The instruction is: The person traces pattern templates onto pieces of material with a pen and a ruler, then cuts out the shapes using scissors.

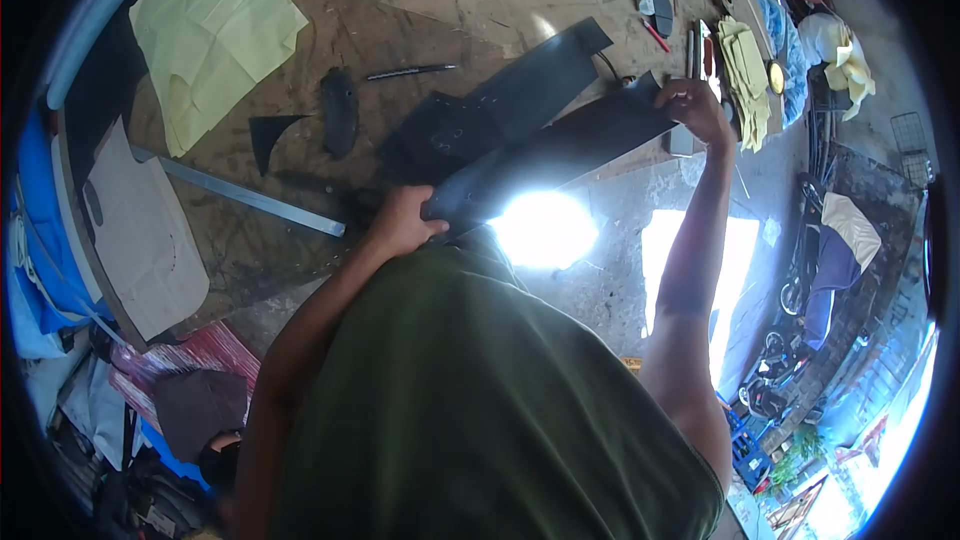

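Note:
A long black leather-like strip (560,155) slants across the near edge of the workbench. At its left end my left hand (405,223) is closed, fingers over the edge and thumb toward me. My right hand (697,110) pinches the upper right corner, where the strip curls up slightly. Just behind it lies a second dark piece (500,105) with small marks and holes on it. A pen (412,71), a small dark curved piece (340,112) and a black triangular scrap (272,138) lie farther left.
A metal ruler (255,195) and a pale template board (150,235) are on the left of the workbench (350,0). Yellow paper (215,35) lies at the back left. Folded yellow sheets (743,80) and a red pen (656,35) are at the right. Bright light glares below the strip.

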A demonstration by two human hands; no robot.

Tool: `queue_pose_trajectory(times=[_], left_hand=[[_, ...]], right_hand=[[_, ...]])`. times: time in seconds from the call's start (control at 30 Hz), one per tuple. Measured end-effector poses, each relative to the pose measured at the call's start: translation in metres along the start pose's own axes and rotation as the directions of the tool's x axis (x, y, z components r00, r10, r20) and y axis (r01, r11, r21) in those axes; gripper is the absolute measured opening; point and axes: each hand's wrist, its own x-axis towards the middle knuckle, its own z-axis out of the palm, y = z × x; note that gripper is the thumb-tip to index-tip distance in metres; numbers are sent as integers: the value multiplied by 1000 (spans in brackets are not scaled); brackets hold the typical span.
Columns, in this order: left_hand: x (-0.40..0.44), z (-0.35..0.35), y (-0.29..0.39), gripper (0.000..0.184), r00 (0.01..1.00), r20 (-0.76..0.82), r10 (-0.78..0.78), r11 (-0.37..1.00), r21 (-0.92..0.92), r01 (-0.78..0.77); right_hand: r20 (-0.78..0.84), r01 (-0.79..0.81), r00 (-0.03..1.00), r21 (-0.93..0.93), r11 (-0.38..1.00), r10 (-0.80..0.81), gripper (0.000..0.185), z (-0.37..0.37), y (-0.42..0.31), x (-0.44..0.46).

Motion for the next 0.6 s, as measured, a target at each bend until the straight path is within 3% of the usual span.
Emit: queue_pose_trajectory(times=[0.13,0.3,0.47,0.6], left_hand=[[-1,3,3,29,1000,-17,21,999,26,-21],[-7,9,8,25,988,-101,115,993,4,-115],[-3,8,3,24,965,-226,135,988,105,-113],[14,10,-7,23,924,-350,154,980,171,-99]], right_hand=[[-6,28,1000,61,998,-28,23,-4,-1,-1],[-16,58,998,-10,998,-58,27,-9,2,3],[-39,79,996,25,997,-78,29,2,5,27],[-230,89,965,-153,984,-124,30,26,6,50]])
